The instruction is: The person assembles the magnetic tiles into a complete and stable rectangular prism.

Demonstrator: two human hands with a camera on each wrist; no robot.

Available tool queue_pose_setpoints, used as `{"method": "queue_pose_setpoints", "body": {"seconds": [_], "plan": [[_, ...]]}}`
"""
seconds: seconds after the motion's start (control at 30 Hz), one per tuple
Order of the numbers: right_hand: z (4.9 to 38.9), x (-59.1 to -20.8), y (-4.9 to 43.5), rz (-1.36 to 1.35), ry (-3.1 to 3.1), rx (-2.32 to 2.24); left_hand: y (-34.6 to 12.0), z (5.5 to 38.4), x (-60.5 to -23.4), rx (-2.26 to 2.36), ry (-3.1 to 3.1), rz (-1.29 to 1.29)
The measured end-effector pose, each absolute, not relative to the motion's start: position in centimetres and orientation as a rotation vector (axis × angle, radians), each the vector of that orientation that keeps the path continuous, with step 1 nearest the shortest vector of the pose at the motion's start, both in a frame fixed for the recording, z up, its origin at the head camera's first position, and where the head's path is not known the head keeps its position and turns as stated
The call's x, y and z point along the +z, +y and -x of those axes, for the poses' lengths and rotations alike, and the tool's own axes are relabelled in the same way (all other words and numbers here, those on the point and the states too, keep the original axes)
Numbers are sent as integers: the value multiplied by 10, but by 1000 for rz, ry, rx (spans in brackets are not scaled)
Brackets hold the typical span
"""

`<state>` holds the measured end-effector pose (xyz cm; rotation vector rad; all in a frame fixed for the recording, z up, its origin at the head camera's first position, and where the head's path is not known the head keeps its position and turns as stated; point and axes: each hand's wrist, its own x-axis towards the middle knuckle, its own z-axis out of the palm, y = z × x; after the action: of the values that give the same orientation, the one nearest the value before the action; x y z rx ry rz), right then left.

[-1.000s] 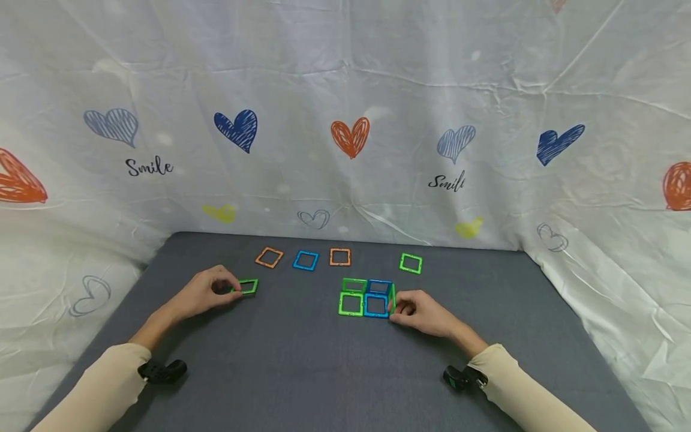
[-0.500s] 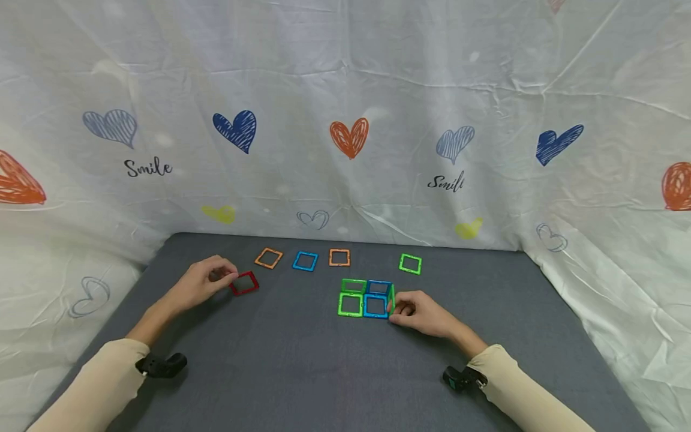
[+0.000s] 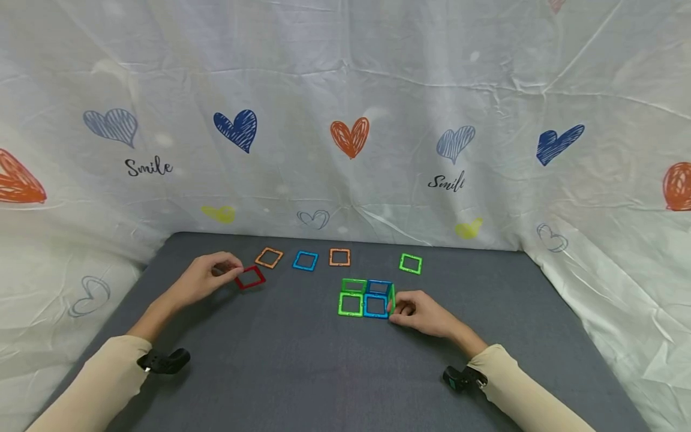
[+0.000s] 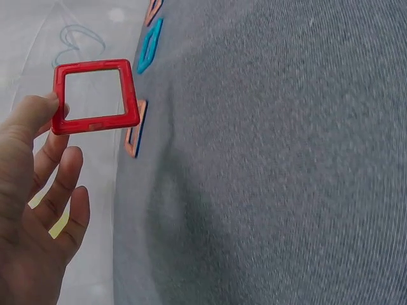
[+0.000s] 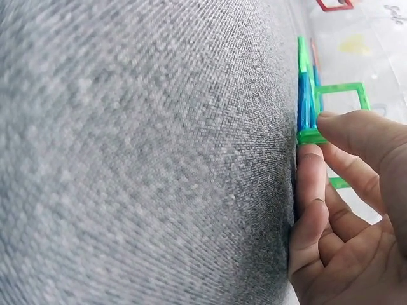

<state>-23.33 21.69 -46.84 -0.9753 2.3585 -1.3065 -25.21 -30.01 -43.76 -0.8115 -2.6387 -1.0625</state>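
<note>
In the head view my left hand (image 3: 204,278) pinches a red square magnetic tile (image 3: 254,284) between thumb and fingers, raised over the left of the table. The left wrist view shows the red tile (image 4: 95,65) as an open frame with the thumb at its edge. My right hand (image 3: 427,315) grips an upright green tile (image 3: 393,298) at the right end of a small build. This build has a green tile (image 3: 351,314) and a blue tile (image 3: 376,316) in front, with a green tile (image 3: 353,280) and a blue tile (image 3: 379,281) standing behind.
Along the back of the grey table (image 3: 302,372) lie an orange tile (image 3: 264,265), a blue tile (image 3: 303,269), another orange tile (image 3: 340,265) and a green tile (image 3: 410,272). Behind rises a white cloth (image 3: 302,54) printed with hearts.
A second ago a green tile face showed at my left hand; now a red one does. That hand has since shifted slightly up and right. My right hand and the build stay put.
</note>
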Motion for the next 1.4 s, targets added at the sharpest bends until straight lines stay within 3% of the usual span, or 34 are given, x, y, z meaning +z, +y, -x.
{"method": "queue_pose_setpoints", "body": {"seconds": [1.4], "plan": [[232,-466,215,958,2375,-1280,-204,245,-421,-1218,-2629,1140]]}}
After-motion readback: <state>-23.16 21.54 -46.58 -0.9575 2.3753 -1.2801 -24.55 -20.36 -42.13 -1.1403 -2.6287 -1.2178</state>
